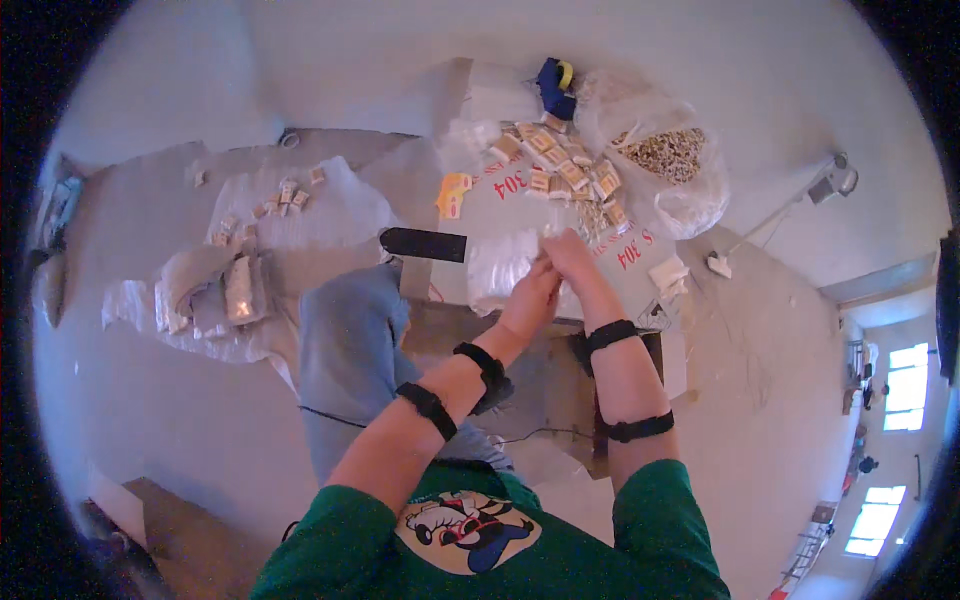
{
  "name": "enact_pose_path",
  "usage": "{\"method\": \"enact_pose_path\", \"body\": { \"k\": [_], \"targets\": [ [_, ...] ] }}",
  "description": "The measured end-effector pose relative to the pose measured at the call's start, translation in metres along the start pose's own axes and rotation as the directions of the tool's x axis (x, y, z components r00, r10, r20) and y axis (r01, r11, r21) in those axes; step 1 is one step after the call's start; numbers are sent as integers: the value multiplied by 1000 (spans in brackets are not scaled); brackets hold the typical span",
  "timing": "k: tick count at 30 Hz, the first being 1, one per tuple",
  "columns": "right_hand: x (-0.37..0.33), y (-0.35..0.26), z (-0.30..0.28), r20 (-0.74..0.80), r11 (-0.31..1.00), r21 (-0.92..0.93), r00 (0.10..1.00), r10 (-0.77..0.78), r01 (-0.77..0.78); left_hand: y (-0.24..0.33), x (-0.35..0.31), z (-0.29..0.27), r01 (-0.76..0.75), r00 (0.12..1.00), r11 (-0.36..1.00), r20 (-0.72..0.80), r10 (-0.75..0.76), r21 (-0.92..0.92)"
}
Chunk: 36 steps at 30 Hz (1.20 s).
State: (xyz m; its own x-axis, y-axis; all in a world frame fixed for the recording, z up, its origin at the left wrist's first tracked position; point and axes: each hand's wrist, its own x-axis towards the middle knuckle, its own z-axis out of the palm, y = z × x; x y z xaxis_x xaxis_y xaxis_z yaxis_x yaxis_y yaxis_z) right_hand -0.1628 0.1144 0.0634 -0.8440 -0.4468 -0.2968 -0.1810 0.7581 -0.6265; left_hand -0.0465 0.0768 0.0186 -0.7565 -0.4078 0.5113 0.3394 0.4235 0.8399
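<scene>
Clear plastic packaging (497, 268), frame centre, looked liable to slide if nudged by left hand (532, 298) or right hand (570, 254), both bunched, grips hidden.

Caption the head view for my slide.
Left hand and right hand close together beside clear plastic, with small packets piled beyond.

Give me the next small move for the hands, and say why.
Probably ease the right hand forward to the loose small pieces: they lie just beyond it, while the left hand is beside the clear plastic. The hands are close together, and whether they hold anything is hidden, so this is tentative.
</scene>
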Motion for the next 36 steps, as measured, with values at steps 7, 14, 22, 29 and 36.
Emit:
{"method": "enact_pose_path", "body": {
  "k": [7, 14, 22, 29, 36],
  "targets": [
    [3, 41, 8, -284, 963, -268, 956, -72, -7, 14, -19, -50, 77, 991, 996, -114, -71, 45],
    [13, 113, 30, -215, 877, 473, 976, 22, 84, -71, -30, -100, 449, 881, 885, -224, -416, 121],
    [43, 134, 72, -221, 978, 163, 971, -96, 134, -67, 9, -86, -39, 980, 767, 176, -97, 640],
    [53, 145, 82, -309, 749, 624, 951, -27, 224, -66, 27, -52, -61, 943, 665, 262, -207, 744],
    [40, 110, 60, -304, 996, -85, 951, -62, 38, -57, 5, -51, 73, 956, 581, 109, -272, 811]
  ]
}}
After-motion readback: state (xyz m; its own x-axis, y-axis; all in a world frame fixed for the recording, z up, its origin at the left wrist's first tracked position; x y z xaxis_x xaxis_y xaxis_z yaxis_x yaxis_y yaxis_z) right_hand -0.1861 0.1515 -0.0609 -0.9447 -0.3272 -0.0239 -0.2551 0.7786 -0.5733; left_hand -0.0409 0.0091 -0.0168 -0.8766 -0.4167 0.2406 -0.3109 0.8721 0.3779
